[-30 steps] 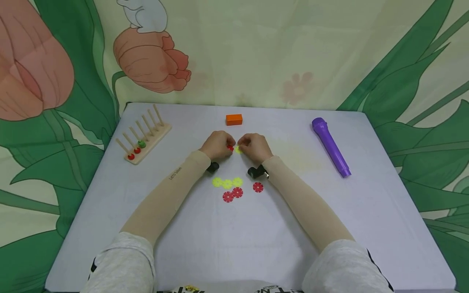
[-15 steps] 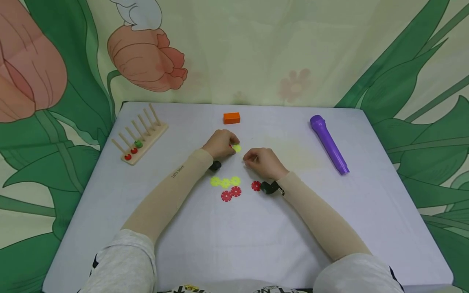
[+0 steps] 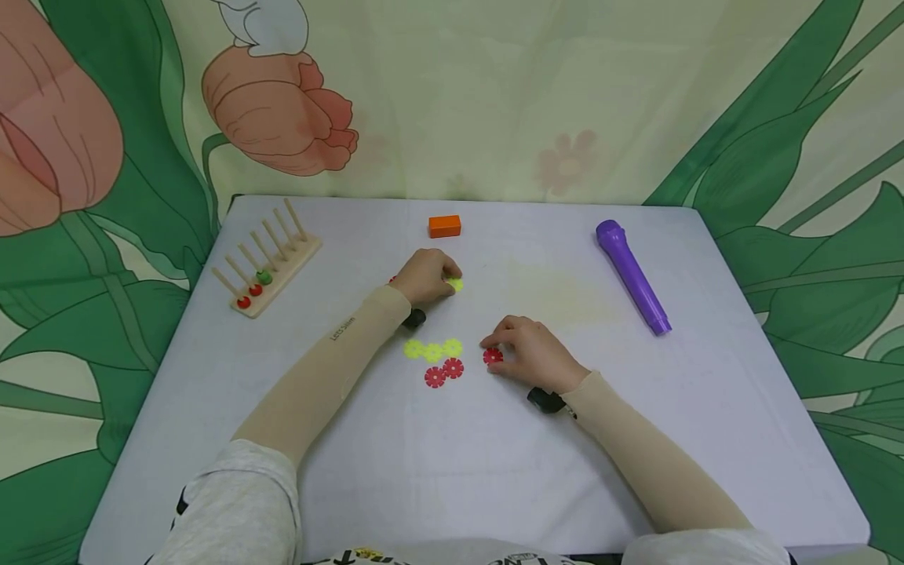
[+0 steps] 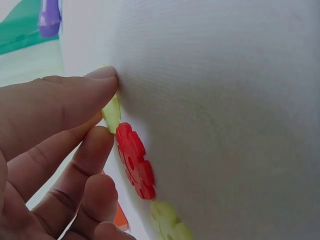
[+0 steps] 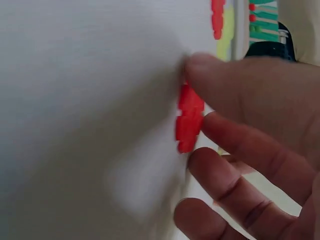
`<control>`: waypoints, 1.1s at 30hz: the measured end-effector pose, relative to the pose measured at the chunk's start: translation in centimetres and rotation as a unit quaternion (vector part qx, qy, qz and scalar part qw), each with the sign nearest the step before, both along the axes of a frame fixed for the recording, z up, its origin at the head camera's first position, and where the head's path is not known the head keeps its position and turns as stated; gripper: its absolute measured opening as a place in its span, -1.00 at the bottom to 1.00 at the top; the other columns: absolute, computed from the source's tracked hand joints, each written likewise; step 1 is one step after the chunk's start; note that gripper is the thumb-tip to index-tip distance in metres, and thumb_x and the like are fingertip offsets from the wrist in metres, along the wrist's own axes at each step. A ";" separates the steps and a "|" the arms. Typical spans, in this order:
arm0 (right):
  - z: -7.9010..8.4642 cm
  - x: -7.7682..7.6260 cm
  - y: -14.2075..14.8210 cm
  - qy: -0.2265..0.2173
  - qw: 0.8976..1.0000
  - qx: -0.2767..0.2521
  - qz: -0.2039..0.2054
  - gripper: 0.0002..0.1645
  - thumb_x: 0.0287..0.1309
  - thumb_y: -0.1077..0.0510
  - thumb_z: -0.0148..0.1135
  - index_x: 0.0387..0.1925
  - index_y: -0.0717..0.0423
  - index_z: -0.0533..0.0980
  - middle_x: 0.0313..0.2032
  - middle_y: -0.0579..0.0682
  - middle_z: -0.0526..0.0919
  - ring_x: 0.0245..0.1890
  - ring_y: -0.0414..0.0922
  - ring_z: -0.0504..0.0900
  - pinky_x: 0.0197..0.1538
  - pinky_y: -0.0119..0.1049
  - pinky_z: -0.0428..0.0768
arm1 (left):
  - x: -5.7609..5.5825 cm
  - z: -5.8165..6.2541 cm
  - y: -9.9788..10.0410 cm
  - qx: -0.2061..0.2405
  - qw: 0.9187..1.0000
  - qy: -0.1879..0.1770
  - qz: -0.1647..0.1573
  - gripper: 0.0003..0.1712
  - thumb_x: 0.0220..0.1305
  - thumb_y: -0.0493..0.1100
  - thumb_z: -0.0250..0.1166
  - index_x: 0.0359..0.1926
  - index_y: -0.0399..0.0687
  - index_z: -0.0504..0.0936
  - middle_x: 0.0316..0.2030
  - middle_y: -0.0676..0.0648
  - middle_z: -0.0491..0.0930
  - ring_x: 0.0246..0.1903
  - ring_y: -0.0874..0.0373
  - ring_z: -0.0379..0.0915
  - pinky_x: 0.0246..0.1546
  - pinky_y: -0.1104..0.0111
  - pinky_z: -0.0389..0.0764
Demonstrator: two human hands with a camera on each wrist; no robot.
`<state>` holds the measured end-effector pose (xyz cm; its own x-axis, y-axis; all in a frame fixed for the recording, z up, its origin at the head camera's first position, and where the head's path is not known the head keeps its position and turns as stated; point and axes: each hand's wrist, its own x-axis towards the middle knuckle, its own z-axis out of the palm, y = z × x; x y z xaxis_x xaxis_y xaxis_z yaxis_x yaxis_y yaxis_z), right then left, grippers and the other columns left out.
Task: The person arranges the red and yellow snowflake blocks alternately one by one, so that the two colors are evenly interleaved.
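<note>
My left hand (image 3: 426, 276) pinches a yellow notched plastic disc (image 4: 112, 114) between thumb and forefinger, far up the middle of the table. Beside that disc in the left wrist view lie a red notched disc (image 4: 135, 162) and another yellow disc (image 4: 170, 222), forming a line; the hand hides most of this line from the head camera. Lower right, my right hand (image 3: 534, 351) has its thumb and forefinger spread around a single red disc (image 3: 492, 356). In the right wrist view the thumb tip overlaps the upper end of this red disc (image 5: 189, 117).
Three yellow discs (image 3: 433, 353) lie between the arms, with two red discs (image 3: 435, 377) just below. A wooden peg rack (image 3: 300, 255) with red and green beads stands at left. An orange block (image 3: 444, 227) sits at the back, a purple microphone-shaped stick (image 3: 633, 276) at right.
My right hand has left the yellow disc beside the left hand and moved down and right to the lone red disc. The left hand stays at the line of discs, now pinching the yellow one.
</note>
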<state>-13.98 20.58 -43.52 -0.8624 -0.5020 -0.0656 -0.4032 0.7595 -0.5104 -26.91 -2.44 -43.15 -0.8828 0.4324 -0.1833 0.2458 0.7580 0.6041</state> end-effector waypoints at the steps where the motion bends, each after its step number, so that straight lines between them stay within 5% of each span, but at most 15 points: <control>1: 0.0 0.1 0.0 0.007 1.000 0.003 0.003 -0.60 0.08 0.07 0.59 0.00 -0.07 0.76 -0.15 -0.15 0.68 -0.12 -0.14 0.59 0.04 -0.13 0.54 | 0.0 0.0 0.0 0.000 1.000 0.000 -0.001 -0.64 0.28 -0.28 0.45 0.10 -0.16 0.76 0.05 -0.10 0.75 -0.03 0.03 0.58 0.18 0.22 0.63; 11: -0.2 0.4 0.2 0.045 0.999 0.003 0.013 -0.68 0.07 0.15 0.59 -0.09 -0.02 0.76 -0.15 -0.11 0.72 -0.10 -0.10 0.61 0.07 -0.08 0.58 | 0.1 0.2 -0.2 0.003 1.000 -0.005 0.000 -0.64 0.27 -0.29 0.45 0.10 -0.17 0.76 0.03 -0.11 0.75 -0.02 0.02 0.57 0.19 0.21 0.63; 23: -0.1 -0.5 -0.1 -0.028 0.998 -0.060 -0.004 -0.75 0.20 0.24 0.48 -0.09 -0.02 0.69 -0.28 -0.17 0.74 -0.34 -0.22 0.57 -0.19 -0.35 0.57 | -0.1 0.0 -0.3 -0.003 1.000 -0.006 0.002 -0.63 0.28 -0.28 0.45 0.12 -0.15 0.75 0.04 -0.11 0.74 -0.03 0.03 0.55 0.19 0.21 0.62; 33: -0.6 -3.0 0.2 -0.063 0.989 -0.117 -0.058 -0.81 0.21 0.26 0.45 -0.16 -0.01 0.68 -0.37 -0.06 0.78 -0.42 -0.19 0.63 -0.26 -0.36 0.56 | 0.1 0.1 -0.3 0.000 1.000 -0.014 0.005 -0.62 0.28 -0.29 0.46 0.12 -0.16 0.75 0.06 -0.12 0.74 -0.01 0.02 0.55 0.22 0.20 0.61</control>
<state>-16.96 20.75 -44.11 -0.9077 -0.4137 -0.0707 -0.2415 0.6526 -0.7182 -26.84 -2.70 -43.06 -0.8814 0.4243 -0.2076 0.2221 0.7601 0.6106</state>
